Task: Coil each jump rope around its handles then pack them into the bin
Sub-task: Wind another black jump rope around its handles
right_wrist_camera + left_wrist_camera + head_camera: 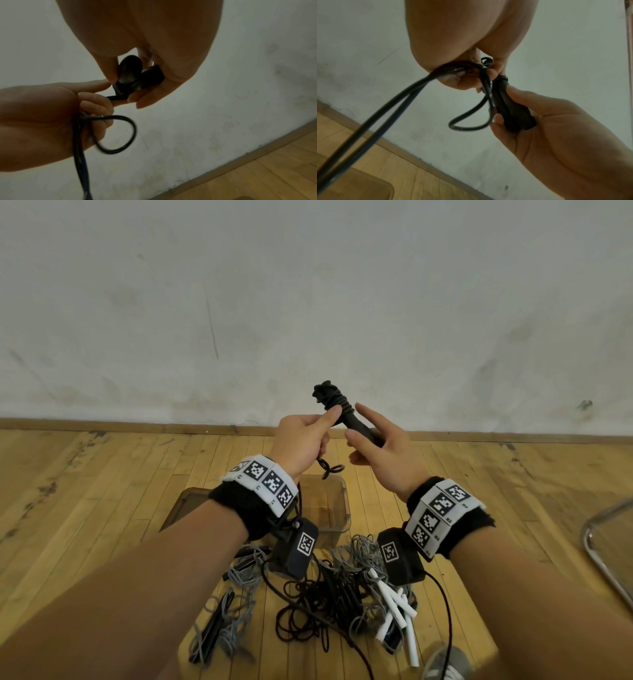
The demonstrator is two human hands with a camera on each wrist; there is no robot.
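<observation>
My right hand [376,445] grips the two black handles [356,424] of a black jump rope, held up in front of the wall; black cord is coiled round their far end [334,397]. My left hand [305,440] pinches the loose cord, with its index finger pressed against the coils. A small loop of cord [330,469] hangs under that hand. The left wrist view shows the handles [511,108] in the right palm and the cord loop [467,121]. In the right wrist view, the handle ends [135,74] and the cord loop [118,135] show. A clear bin [337,508] stands on the floor below.
A tangle of black and grey ropes [325,594] with black and white handles [394,607] lies on a wooden surface near me. A brown lid [181,505] lies left of the bin. A metal chair frame [603,549] is at the right. Wood floor meets a white wall.
</observation>
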